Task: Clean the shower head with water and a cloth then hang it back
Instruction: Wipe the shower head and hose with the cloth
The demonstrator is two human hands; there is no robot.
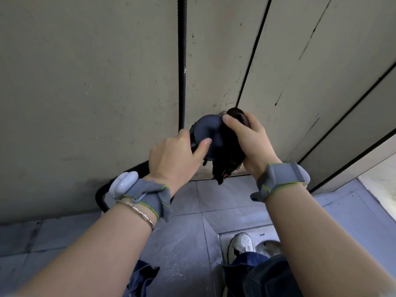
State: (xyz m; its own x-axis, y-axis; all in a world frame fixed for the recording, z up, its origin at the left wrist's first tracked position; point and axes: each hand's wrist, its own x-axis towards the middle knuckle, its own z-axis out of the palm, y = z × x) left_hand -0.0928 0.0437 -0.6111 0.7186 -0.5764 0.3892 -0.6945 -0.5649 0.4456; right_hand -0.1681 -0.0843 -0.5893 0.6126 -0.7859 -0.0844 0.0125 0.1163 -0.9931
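Note:
A round dark grey-blue shower head (pixel 209 129) is held up in front of the beige wall, its back facing me. My left hand (pixel 175 156) grips its handle, thumb pressed on the back of the head. My right hand (pixel 249 138) is closed on a dark cloth (pixel 228 161) pressed against the right side of the head; the cloth's frayed end hangs down below. The spray face is hidden. A black hose (pixel 182 61) runs up the wall and loops down behind my left wrist.
Beige wall panels (pixel 85 82) with dark seams fill the upper view. Below lies a grey tiled floor (pixel 188 243). A squat toilet pan (pixel 265 239) sits at the lower right, with my white shoe (pixel 242 245) on its edge. Both wrists wear grey bands.

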